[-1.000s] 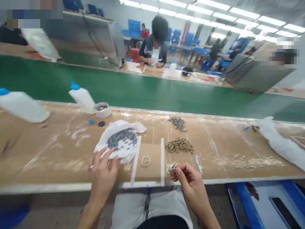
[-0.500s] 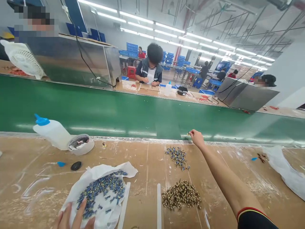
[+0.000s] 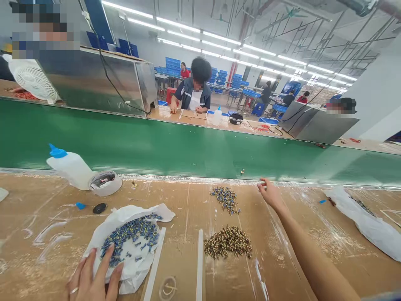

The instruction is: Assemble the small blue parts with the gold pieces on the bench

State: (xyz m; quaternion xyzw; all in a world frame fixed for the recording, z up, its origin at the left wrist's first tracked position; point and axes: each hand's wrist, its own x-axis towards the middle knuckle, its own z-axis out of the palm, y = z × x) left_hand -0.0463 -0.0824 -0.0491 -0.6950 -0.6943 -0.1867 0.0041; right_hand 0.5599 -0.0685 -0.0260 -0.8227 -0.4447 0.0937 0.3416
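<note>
My left hand (image 3: pixel 95 274) lies with spread fingers on the near edge of a white sheet (image 3: pixel 131 274), its fingertips beside a heap of small blue parts (image 3: pixel 128 236). My right hand (image 3: pixel 269 193) hovers over the table's far edge, fingers apart, holding nothing. Left of it, on the green belt (image 3: pixel 163 146), stands a tiny gold-coloured part (image 3: pixel 242 171). Closer in are a small pile of blue-and-gold parts (image 3: pixel 225 198) and a larger pile of brass-coloured parts (image 3: pixel 228 242). A small clear round dish (image 3: pixel 168 288) sits at the bottom middle.
A white squeeze bottle (image 3: pixel 73 167) with a blue cap leans by a tape roll (image 3: pixel 105 184) at the left. A black disc (image 3: pixel 99 208) lies in front of it. Across the belt, a co-worker (image 3: pixel 194 90) sits at a bench. Another white sheet (image 3: pixel 360 217) lies far right.
My right hand has let go of the tiny part, which now stands on the belt, and has drawn back to the right. The clear dish has come into view. The co-worker's hand has moved sideways.
</note>
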